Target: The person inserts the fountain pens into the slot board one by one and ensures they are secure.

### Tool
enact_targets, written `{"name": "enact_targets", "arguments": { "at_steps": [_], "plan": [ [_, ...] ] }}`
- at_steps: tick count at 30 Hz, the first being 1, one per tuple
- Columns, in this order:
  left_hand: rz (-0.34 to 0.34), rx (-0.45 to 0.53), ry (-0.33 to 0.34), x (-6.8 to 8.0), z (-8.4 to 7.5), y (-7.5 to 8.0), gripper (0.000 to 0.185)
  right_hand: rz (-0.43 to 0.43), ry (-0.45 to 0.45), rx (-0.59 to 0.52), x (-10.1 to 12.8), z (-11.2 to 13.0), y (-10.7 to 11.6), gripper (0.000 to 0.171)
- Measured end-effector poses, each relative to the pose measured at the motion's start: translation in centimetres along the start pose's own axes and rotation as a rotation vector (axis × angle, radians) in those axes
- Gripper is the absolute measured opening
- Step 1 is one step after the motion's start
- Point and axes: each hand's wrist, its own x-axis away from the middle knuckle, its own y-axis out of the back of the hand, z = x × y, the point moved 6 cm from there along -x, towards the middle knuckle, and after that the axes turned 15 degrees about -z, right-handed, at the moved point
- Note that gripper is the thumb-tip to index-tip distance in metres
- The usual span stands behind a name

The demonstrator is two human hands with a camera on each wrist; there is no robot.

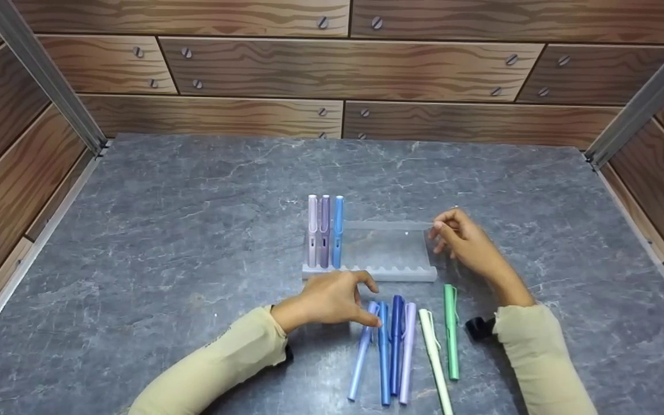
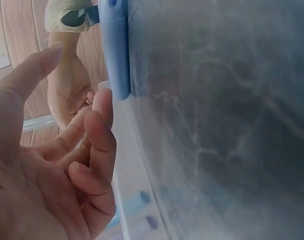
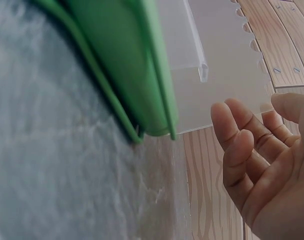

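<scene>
A clear pen rack with a notched front ledge holds three upright pens at its left end: pale lavender, purple and light blue. My right hand pinches the rack's upper right corner between thumb and index finger, its other fingers loosely bent. In front of the ledge, my left hand is empty, thumb and index finger spread above the cap ends of loose pens. Nearest to it lie a periwinkle pen and a blue pen.
Further right lie a dark blue pen, a light purple pen, a pale green pen and a green pen. Wood-patterned walls enclose the grey marbled table at the back and sides.
</scene>
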Motion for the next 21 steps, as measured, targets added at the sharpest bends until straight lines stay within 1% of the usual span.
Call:
{"name": "enact_targets", "arguments": {
  "at_steps": [8,13,21],
  "plan": [
    [0.002,-0.066,0.007,-0.2,0.1,-0.4,0.054,0.021,-0.021,-0.042,0.3,0.4,-0.1,0.03],
    [0.016,-0.101,0.006,-0.2,0.0,-0.8,0.054,0.022,-0.018,-0.038,0.2,0.3,-0.1,0.03],
    [0.026,-0.099,0.001,-0.3,0.1,-1.2,0.054,0.01,-0.018,-0.025,0.1,0.1,-0.1,0.03]
  ]
}}
